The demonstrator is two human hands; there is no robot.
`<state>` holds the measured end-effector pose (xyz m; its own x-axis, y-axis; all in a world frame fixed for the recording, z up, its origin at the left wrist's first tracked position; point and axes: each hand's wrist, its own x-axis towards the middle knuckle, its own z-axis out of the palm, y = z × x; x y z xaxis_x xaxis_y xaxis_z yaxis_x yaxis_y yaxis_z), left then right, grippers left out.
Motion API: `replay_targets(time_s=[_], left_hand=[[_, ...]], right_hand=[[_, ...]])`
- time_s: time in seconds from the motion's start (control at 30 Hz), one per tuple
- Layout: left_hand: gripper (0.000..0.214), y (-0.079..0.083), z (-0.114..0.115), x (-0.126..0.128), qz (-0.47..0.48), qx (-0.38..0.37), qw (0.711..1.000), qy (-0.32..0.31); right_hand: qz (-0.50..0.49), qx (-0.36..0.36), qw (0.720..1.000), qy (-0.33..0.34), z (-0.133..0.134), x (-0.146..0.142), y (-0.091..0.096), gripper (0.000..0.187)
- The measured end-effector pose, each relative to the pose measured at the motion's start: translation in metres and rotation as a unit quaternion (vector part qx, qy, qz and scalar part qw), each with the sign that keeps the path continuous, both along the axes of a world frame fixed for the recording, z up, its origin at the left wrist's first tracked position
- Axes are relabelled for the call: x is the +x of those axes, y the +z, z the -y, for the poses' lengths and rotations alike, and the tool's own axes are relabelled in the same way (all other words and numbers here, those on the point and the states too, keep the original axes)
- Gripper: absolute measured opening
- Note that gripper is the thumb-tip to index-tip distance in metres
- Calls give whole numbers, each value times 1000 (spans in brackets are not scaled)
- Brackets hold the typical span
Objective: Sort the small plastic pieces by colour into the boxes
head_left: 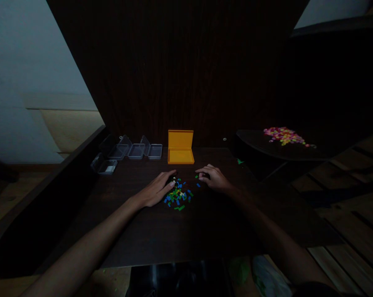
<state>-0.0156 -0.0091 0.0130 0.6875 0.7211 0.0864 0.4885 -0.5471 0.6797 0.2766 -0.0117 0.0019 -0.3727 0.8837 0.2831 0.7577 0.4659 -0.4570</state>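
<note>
A loose pile of small building bricks, blue, green, yellow and white, lies on the dark wooden desk. My left hand rests at the pile's left edge with fingers stretched out, thumb and fingertips touching or just over the nearest bricks. To the right of the pile is my right hand, fingers loosely bent and apart, with nothing visible in them. A green brick and a blue brick lie close to its fingertips. Behind the pile stands a yellow box with its lid raised.
Several clear plastic cases with raised lids stand at the back left. On a raised side shelf to the right lies a heap of pink, red and yellow small pieces. A dark upright panel closes off the back.
</note>
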Motion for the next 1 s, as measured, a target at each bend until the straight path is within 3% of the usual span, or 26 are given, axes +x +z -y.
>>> replay_targets(time_s=[0.43,0.8,1.0], left_hand=[[58,0,-1,0,11,-1,1000,-4],[59,1,0,1,26,2,1000,-5],[59,1,1,0,35,3,999,-5]], right_hand=[[23,17,1000,7,1,-4,-3,12],[62,20,998,-15,4,-9,-2,12],[19,14,1000,-16,2,-11,0,8]])
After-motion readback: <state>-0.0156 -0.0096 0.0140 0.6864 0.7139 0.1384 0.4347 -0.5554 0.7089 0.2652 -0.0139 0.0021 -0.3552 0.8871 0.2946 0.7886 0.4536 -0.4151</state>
